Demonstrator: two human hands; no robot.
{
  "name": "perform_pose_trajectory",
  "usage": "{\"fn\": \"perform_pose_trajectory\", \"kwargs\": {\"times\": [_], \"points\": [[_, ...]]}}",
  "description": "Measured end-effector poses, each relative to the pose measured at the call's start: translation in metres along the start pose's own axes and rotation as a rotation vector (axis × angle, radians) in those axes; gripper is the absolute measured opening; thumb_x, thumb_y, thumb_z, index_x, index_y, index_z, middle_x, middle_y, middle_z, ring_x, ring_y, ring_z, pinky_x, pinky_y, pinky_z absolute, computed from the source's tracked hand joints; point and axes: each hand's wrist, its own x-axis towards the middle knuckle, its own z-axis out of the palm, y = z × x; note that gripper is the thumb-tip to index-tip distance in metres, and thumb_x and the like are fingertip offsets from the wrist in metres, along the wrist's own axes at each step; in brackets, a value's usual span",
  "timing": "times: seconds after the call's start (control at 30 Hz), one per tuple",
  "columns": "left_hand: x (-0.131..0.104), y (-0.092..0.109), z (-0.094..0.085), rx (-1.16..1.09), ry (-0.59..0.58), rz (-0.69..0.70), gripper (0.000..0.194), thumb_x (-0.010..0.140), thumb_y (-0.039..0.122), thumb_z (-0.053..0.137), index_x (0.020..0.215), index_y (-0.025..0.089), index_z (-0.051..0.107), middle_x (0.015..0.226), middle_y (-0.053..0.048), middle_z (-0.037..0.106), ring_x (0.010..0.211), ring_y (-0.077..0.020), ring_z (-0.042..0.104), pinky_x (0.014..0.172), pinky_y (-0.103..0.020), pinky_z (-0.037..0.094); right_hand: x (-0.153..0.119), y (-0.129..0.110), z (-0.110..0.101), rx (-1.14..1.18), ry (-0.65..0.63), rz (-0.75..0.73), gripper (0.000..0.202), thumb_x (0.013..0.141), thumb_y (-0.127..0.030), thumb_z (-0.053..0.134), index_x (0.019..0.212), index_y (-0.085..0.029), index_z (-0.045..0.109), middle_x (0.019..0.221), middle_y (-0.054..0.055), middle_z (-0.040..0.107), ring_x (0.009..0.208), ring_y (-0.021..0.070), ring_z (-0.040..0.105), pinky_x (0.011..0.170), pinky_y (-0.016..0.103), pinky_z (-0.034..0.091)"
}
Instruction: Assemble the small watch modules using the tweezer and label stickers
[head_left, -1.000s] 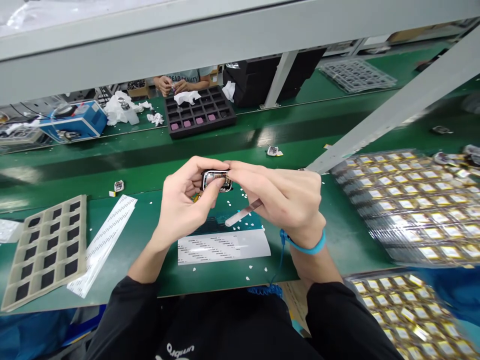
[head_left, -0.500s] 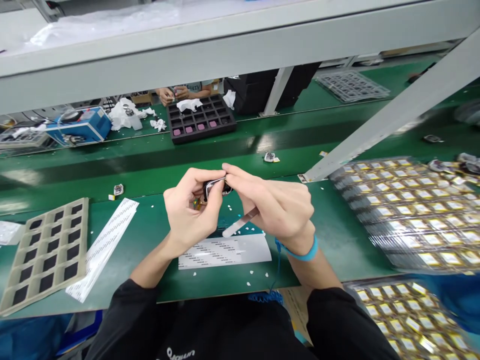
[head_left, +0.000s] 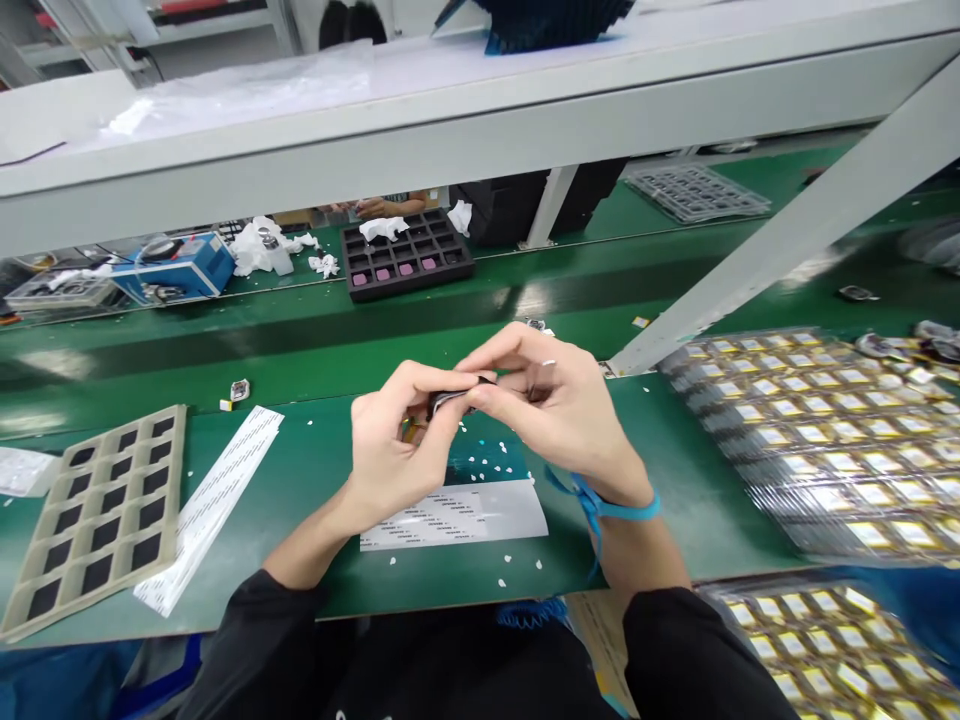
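My left hand [head_left: 405, 440] is closed in a pinch on a small black case [head_left: 444, 400] with a shiny rim, held above the bench. My right hand [head_left: 547, 410] is closed too, with thumb and fingertips pressed on the right end of the same case. Fingers hide most of the case. A small pale glint shows among the right fingers; what makes it is unclear. Below the hands lies a white sheet [head_left: 480, 515] printed with rows of dark marks. A blue band [head_left: 630, 508] with a cord circles my right wrist.
At left are a beige tray [head_left: 180, 440] with dark pieces and white printed strips [head_left: 217, 500]. Clear trays [head_left: 832, 440] of yellow-edged parts fill the right. A slanted white post [head_left: 750, 230] and shelf beam [head_left: 450, 150] stand ahead. Beyond them is a black tray [head_left: 409, 285].
Both hands have shifted slightly right with the case. My right hand has turned, its fingers now on the case's end. The flat metal strip that stuck out below it no longer shows there.
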Motion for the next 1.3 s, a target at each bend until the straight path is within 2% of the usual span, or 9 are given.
{"fn": "perform_pose_trajectory", "kwargs": {"times": [0.2, 0.4, 0.53, 0.67, 0.73, 0.83, 1.0, 1.13, 1.3], "points": [[0.002, -0.003, -0.005, 0.123, -0.108, 0.192, 0.024, 0.096, 0.004, 0.067, 0.115, 0.019, 0.070, 0.097, -0.001, 0.081, 0.064, -0.0049, 0.067, 0.055, -0.013, 0.052, -0.002, 0.001, 0.001, 0.094, 0.080, -0.062, 0.027, 0.087, -0.046, 0.086, 0.084, -0.024, 0.071, 0.075, -0.001, 0.074, 0.048, 0.0081, 0.050, 0.043, 0.025, 0.036], [0.005, -0.001, -0.013, 0.110, -0.127, 0.158, 0.025, 0.097, 0.009, 0.068, 0.118, 0.021, 0.073, 0.105, -0.002, 0.084, 0.057, -0.0045, 0.067, 0.050, -0.015, 0.051, 0.001, -0.006, 0.004, 0.045, 0.008, -0.140, 0.026, 0.092, -0.043, 0.082, 0.088, -0.022, 0.067, 0.068, -0.006, 0.071, 0.041, 0.0042, 0.029, 0.039, 0.025, 0.021], [0.005, 0.010, -0.016, 0.064, -0.181, 0.298, 0.020, 0.097, 0.009, 0.070, 0.114, 0.018, 0.076, 0.100, -0.002, 0.085, 0.079, -0.0102, 0.080, 0.073, -0.015, 0.063, -0.013, -0.022, -0.010, -0.170, -0.017, -0.275, 0.048, 0.108, -0.061, 0.046, 0.098, -0.022, 0.072, 0.079, 0.001, 0.075, 0.052, 0.0094, 0.051, 0.052, 0.027, 0.042], [-0.016, 0.019, -0.025, 0.042, -0.278, 0.169, 0.024, 0.098, 0.010, 0.069, 0.120, 0.018, 0.074, 0.105, -0.003, 0.085, 0.078, -0.0110, 0.081, 0.070, -0.018, 0.063, -0.051, -0.028, -0.028, -0.322, 0.098, -0.396, 0.068, 0.108, -0.068, 0.023, 0.098, -0.026, 0.075, 0.096, 0.007, 0.078, 0.081, 0.0209, 0.071, 0.071, 0.036, 0.054], [-0.037, 0.019, -0.029, 0.036, -0.375, 0.093, 0.019, 0.100, 0.014, 0.068, 0.117, 0.018, 0.072, 0.098, -0.004, 0.085, 0.075, -0.0129, 0.079, 0.070, -0.023, 0.063, -0.074, -0.022, -0.038, -0.423, 0.138, -0.310, 0.064, 0.110, -0.064, 0.027, 0.082, -0.028, 0.072, 0.083, 0.005, 0.074, 0.077, 0.0217, 0.069, 0.067, 0.038, 0.049], [-0.080, 0.013, -0.031, -0.020, -0.469, -0.072, 0.015, 0.103, 0.018, 0.063, 0.117, 0.018, 0.068, 0.099, -0.007, 0.083, 0.089, -0.0179, 0.080, 0.080, -0.030, 0.063, -0.111, -0.001, -0.046, -0.479, 0.255, 0.055, 0.062, 0.110, -0.062, 0.033, 0.070, -0.027, 0.066, 0.066, 0.002, 0.062, 0.061, 0.0187, 0.057, 0.057, 0.038, 0.038], [-0.149, 0.013, -0.010, 0.060, -0.411, -0.348, 0.019, 0.104, 0.015, 0.060, 0.121, 0.020, 0.067, 0.111, -0.008, 0.082, 0.111, -0.0200, 0.077, 0.097, -0.036, 0.060, -0.168, 0.040, -0.035, -0.173, 0.397, 0.595, 0.074, 0.104, -0.077, 0.033, 0.072, -0.028, 0.078, 0.058, 0.002, 0.061, 0.051, 0.0174, 0.057, 0.048, 0.036, 0.041], [-0.168, 0.011, 0.013, 0.171, -0.426, -0.385, 0.017, 0.104, 0.015, 0.060, 0.119, 0.019, 0.067, 0.111, -0.008, 0.082, 0.110, -0.0201, 0.078, 0.095, -0.035, 0.060, -0.194, 0.059, -0.015, 0.194, 0.370, 0.678, 0.045, 0.098, -0.066, 0.065, 0.082, -0.028, 0.082, 0.061, -0.001, 0.070, 0.050, 0.0163, 0.064, 0.046, 0.031, 0.050], [-0.175, -0.004, 0.020, 0.291, -0.466, -0.291, 0.023, 0.103, 0.011, 0.057, 0.125, 0.018, 0.061, 0.119, -0.008, 0.081, 0.123, -0.0253, 0.075, 0.100, -0.040, 0.058, -0.194, 0.080, 0.009, 0.089, 0.424, 0.717, 0.026, 0.090, -0.050, 0.082, 0.088, -0.025, 0.080, 0.072, 0.000, 0.078, 0.059, 0.0174, 0.073, 0.053, 0.030, 0.060]]}}
